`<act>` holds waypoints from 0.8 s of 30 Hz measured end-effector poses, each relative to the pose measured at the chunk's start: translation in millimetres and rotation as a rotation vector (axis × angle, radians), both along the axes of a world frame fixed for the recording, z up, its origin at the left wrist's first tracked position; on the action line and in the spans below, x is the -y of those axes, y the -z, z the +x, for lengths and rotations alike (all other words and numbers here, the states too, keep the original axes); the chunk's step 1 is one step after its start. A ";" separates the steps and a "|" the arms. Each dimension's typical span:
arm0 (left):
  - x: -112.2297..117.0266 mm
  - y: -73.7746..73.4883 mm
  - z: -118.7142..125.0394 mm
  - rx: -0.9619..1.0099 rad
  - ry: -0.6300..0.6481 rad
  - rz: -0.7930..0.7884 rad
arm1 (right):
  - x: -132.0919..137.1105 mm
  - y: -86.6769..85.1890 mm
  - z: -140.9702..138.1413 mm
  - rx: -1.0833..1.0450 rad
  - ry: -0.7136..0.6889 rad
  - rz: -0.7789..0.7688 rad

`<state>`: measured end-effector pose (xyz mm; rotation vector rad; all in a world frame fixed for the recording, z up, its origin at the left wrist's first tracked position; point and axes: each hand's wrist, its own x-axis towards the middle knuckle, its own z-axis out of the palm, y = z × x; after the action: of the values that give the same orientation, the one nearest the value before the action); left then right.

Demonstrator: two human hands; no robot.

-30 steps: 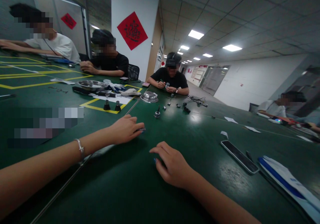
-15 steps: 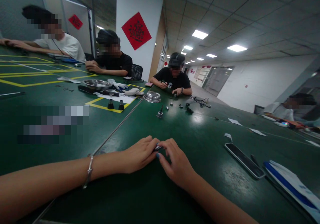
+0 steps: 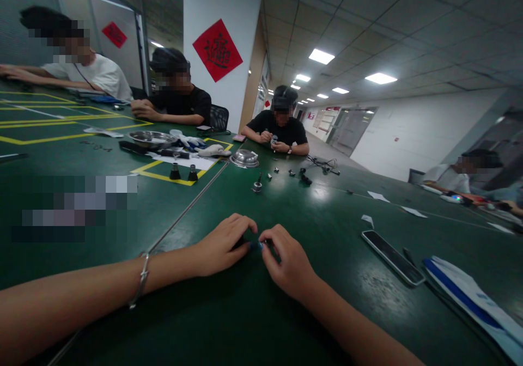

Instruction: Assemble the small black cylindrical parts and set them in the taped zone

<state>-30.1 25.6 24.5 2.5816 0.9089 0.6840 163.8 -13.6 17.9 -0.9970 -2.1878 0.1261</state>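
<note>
Left hand (image 3: 223,249): half-curled, fingertips parted, nothing visibly held.
Right hand (image 3: 288,262): nearly pinched; cannot tell what's held.
Table (image 3: 322,230): loose pinch could drop anything held.

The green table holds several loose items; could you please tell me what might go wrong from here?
The right hand may be pinching something too small to make out, which could drop onto the green table. The stemmed metal part stands upright and might tip if knocked. The small metal pieces lie loose, so a careless reach could scatter them.
</note>
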 end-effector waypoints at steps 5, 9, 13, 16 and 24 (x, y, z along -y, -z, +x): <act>-3.0 -3.2 -4.0 -0.003 -0.080 -0.030 | 1.6 -2.0 0.0 0.020 -0.023 0.019; -1.9 -5.3 -7.1 -0.103 -0.085 -0.100 | 1.7 -0.6 -0.6 0.030 -0.027 0.016; -2.7 -0.7 -7.7 -0.036 0.037 -0.218 | 1.5 -1.0 -0.3 0.041 -0.033 0.009; -2.1 5.3 -3.5 0.061 0.073 -0.237 | 2.3 -1.9 -0.1 0.045 -0.056 0.005; 3.6 1.5 -4.5 0.098 0.192 -0.219 | 4.1 -0.2 -0.5 0.029 -0.070 0.022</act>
<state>-34.6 22.0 23.0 2.3799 0.6549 0.6142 163.3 -17.7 18.1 -0.9159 -2.2472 0.1208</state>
